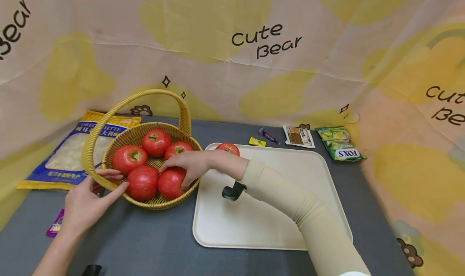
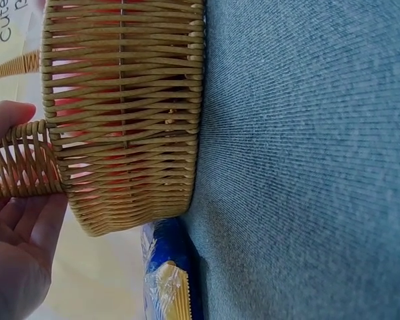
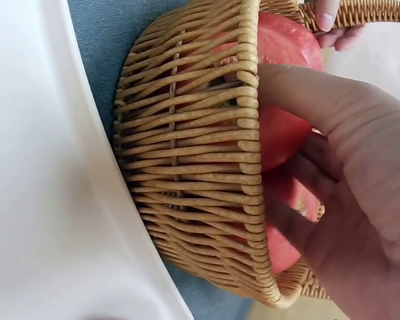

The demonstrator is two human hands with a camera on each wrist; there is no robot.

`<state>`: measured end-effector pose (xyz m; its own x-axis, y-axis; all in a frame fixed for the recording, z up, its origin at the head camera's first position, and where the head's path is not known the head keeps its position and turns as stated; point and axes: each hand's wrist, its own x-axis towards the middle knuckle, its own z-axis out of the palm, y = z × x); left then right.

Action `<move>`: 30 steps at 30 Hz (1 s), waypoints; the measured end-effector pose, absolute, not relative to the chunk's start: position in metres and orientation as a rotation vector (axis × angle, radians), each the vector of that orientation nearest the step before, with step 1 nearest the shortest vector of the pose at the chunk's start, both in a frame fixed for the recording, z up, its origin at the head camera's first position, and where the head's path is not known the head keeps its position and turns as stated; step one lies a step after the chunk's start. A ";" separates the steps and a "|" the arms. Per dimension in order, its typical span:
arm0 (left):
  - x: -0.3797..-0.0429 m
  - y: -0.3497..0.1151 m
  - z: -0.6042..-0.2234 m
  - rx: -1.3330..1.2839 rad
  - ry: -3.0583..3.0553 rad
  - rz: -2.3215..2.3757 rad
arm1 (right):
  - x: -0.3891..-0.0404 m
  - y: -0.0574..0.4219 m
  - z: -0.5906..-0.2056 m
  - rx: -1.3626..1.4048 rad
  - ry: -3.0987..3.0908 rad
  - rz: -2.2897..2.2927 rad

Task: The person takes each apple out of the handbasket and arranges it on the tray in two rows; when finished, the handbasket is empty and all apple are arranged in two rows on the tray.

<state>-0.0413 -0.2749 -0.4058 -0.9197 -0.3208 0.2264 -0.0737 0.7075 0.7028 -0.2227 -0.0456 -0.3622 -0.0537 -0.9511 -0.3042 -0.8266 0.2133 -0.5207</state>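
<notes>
A yellow wicker basket (image 1: 156, 205) with a tall arched handle (image 1: 95, 139) holds several red apples. At the basket's left side, my left hand (image 1: 87, 201) grips the lower end of that handle, its thumb on the near side in the left wrist view. My right hand (image 1: 190, 165) reaches over the right rim, fingers and thumb curled round the front right apple (image 1: 170, 184). In the right wrist view the thumb goes down inside the wicker wall (image 3: 193, 133). Another apple (image 1: 228, 148) sits at the far left of the white tray (image 1: 261, 227), partly hidden behind my right forearm.
Behind the basket at left lies a blue and yellow pasta bag (image 1: 69, 159). A purple packet (image 1: 55, 224) is near my left wrist. Beyond the tray lie a yellow sweet (image 1: 257, 141), a purple sweet (image 1: 269, 136), a brown-and-white packet (image 1: 298, 136) and a green FOX'S bag (image 1: 339, 143).
</notes>
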 end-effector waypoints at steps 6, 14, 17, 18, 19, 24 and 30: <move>-0.044 -0.271 -0.407 0.286 -2.566 -1.068 | -0.225 -0.037 -0.363 -1.709 1.931 -0.311; -0.045 -0.269 -0.407 0.280 -2.559 -1.060 | -0.230 -0.011 -0.364 -1.631 2.026 -0.546; -0.045 -0.269 -0.406 0.291 -2.562 -1.059 | -0.234 0.005 -0.362 -1.516 2.043 -0.754; -0.045 -0.269 -0.405 0.297 -2.565 -1.059 | -0.235 0.011 -0.361 -1.480 2.044 -0.820; -0.045 -0.269 -0.405 0.306 -2.570 -1.059 | -0.237 0.017 -0.359 -1.445 2.041 -0.884; -0.044 -0.271 -0.407 0.327 -2.566 -1.074 | -0.249 0.051 -0.355 -1.258 2.071 -1.059; -0.042 -0.272 -0.408 0.329 -2.530 -1.087 | -0.261 0.097 -0.354 -1.088 2.218 -1.055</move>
